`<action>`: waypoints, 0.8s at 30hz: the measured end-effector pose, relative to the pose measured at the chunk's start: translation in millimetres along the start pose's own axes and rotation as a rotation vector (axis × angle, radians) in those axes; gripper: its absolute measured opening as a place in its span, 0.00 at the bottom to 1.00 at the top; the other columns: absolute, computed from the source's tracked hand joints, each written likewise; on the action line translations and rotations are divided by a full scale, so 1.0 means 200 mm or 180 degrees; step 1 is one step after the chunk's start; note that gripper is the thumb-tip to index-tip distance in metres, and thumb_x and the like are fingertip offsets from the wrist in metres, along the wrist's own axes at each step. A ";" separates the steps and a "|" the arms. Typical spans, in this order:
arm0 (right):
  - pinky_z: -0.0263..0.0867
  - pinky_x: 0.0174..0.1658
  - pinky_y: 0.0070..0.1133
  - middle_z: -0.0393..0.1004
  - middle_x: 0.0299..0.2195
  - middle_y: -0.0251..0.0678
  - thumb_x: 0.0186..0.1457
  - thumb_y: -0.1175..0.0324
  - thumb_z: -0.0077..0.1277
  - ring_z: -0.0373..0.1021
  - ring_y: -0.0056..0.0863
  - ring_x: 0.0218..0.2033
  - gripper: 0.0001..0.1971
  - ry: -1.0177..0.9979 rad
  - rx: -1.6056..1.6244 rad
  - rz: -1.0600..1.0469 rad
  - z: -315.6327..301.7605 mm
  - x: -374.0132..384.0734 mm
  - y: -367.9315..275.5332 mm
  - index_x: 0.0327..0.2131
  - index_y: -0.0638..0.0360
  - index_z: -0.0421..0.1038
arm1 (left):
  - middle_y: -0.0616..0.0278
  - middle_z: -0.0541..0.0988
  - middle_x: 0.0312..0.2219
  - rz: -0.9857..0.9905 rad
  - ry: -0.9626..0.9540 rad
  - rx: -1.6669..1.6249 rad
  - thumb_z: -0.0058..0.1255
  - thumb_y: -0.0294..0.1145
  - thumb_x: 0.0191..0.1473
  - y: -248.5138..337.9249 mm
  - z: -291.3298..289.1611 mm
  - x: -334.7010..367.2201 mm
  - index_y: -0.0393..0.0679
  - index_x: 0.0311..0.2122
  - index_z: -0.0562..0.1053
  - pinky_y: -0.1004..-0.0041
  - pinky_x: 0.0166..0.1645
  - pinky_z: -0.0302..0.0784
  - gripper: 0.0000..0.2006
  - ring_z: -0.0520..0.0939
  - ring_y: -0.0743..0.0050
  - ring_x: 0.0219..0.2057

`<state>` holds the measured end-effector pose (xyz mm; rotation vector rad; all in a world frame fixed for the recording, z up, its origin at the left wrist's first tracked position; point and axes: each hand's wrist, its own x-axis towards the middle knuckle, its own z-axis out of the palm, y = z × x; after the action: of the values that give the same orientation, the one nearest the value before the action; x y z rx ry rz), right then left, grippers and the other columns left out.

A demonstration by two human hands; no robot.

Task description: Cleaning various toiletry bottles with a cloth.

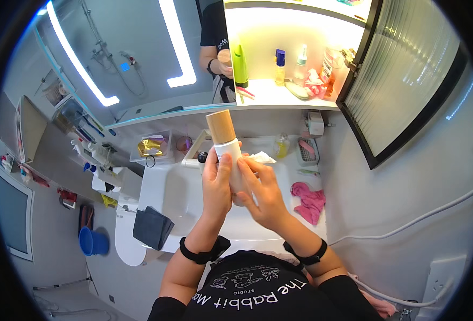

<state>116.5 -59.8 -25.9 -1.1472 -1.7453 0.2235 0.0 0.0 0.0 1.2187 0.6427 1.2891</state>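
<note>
A white bottle (226, 148) with a tall wood-coloured cap (221, 127) is held up over the washbasin (180, 200), tilted a little to the left. My left hand (216, 184) is wrapped round its left side, thumb across the front. My right hand (264, 195) grips it from the right, its fingertips against the body of the bottle. The lower part of the bottle is mostly hidden by my fingers. Behind the hands, a white tissue-like piece (262, 157) lies on the basin's back ledge, near the tap (193, 150).
An open lit cabinet (295, 96) holds several bottles, with its ribbed glass door (407, 69) swung out at right. A pink cloth (308, 202) and a soap bottle (281, 145) sit on the basin's right side. Left stand a clear box (153, 145), dark folded cloth (153, 227) and toilet (126, 241).
</note>
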 end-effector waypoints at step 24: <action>0.48 0.60 0.32 0.37 0.62 0.58 0.60 0.67 0.39 0.44 0.53 0.62 0.31 -0.0248 0.1025 0.0438 0.02 0.01 -0.18 0.63 0.60 0.38 | 0.57 0.67 0.50 0.0180 0.0087 -0.0531 0.38 0.57 0.57 -0.07 0.01 -0.11 0.38 0.56 0.58 0.70 0.52 0.67 0.33 0.70 0.67 0.50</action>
<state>92.4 -75.6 -3.9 -1.0317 -1.6258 0.6172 1.0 -19.3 -17.9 1.0907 0.5122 1.3804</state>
